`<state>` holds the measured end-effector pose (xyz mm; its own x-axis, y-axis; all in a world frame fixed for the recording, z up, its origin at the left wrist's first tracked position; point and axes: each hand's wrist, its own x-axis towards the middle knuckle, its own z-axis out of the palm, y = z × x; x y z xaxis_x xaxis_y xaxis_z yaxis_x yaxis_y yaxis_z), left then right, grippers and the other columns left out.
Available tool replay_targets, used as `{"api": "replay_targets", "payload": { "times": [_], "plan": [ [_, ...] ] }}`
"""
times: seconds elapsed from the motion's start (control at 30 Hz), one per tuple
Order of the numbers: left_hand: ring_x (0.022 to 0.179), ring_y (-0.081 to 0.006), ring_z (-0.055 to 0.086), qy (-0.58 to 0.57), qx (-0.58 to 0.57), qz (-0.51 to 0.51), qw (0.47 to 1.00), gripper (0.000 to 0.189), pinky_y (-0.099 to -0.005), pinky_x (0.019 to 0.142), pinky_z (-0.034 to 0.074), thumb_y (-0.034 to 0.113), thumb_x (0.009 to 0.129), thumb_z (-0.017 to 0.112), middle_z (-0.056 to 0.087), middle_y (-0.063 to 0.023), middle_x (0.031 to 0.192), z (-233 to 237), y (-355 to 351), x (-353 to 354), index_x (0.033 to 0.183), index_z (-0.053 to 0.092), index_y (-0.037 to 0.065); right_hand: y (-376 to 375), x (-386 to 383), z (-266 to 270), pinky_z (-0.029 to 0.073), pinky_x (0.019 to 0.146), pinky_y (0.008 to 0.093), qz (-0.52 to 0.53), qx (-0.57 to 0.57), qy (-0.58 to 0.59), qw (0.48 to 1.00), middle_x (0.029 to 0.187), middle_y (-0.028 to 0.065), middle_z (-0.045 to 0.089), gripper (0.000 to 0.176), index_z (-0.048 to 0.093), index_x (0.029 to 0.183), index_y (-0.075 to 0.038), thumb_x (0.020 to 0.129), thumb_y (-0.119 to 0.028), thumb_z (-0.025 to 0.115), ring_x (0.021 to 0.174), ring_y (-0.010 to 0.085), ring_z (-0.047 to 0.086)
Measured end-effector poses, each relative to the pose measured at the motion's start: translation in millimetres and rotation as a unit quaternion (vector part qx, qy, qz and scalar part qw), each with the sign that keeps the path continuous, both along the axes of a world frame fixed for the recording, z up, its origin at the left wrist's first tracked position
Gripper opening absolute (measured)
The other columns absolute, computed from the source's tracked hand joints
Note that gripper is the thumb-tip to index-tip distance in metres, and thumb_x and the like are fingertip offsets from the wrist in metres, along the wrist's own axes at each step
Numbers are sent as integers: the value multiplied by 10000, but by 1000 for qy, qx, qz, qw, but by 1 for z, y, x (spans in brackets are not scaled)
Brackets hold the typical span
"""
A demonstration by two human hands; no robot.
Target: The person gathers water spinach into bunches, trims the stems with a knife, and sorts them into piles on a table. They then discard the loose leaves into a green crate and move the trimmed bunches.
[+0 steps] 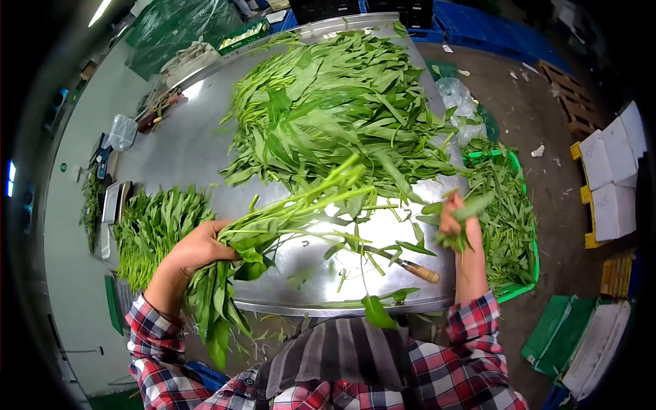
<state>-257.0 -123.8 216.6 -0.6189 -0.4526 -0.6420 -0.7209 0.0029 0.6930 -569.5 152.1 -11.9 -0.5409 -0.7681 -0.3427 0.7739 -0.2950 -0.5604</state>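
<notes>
My left hand (195, 251) is wrapped round a bunch of leafy greens (290, 213) that look like water spinach. The cut stems point to the upper right, and the leaves hang down past the table's front edge. On the right, my right hand (449, 217) is closed on a few loose leaves (473, 206), above the table's right edge. A knife with a wooden handle (419, 272) lies between the hands, its blade partly covered by stem scraps. Beyond them spreads a large heap of the same greens (335, 102) on the metal table (195, 140).
Neatly stacked greens (160, 225) lie at the left, beside a scale (111, 203). A bright green crate (536, 266) of leaves stands right of the table. Farther right are white boxes (610, 179) and a wooden pallet (568, 96). A clear plastic container (123, 132) sits at the left edge.
</notes>
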Motion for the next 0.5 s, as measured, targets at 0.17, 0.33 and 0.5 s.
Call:
{"api": "replay_targets", "payload": {
  "times": [0.17,0.33,0.5],
  "plan": [
    [815,-105,565,-6,10,37,999,422,-235,780,441,-27,660,638,636,-39,932,-9,-10,15,1080,590,-29,-17,72,17,386,480,193,271,50,61,959,936,82,623,486,505,1151,-56,873,-454,519,592,67,502],
    [820,-114,567,1,13,42,999,400,-242,789,438,-38,663,628,634,-38,927,-14,-7,19,1061,586,-38,-85,130,43,396,501,199,336,-70,-51,938,1021,109,571,578,506,1176,-12,863,-498,508,552,76,467],
    [796,-104,558,4,4,-11,1000,377,-236,759,435,28,676,633,633,-43,888,-25,-19,36,1044,591,-38,-106,106,79,373,461,209,303,41,-67,950,570,-50,448,225,572,925,-62,857,-276,590,453,66,424]
  ]
}}
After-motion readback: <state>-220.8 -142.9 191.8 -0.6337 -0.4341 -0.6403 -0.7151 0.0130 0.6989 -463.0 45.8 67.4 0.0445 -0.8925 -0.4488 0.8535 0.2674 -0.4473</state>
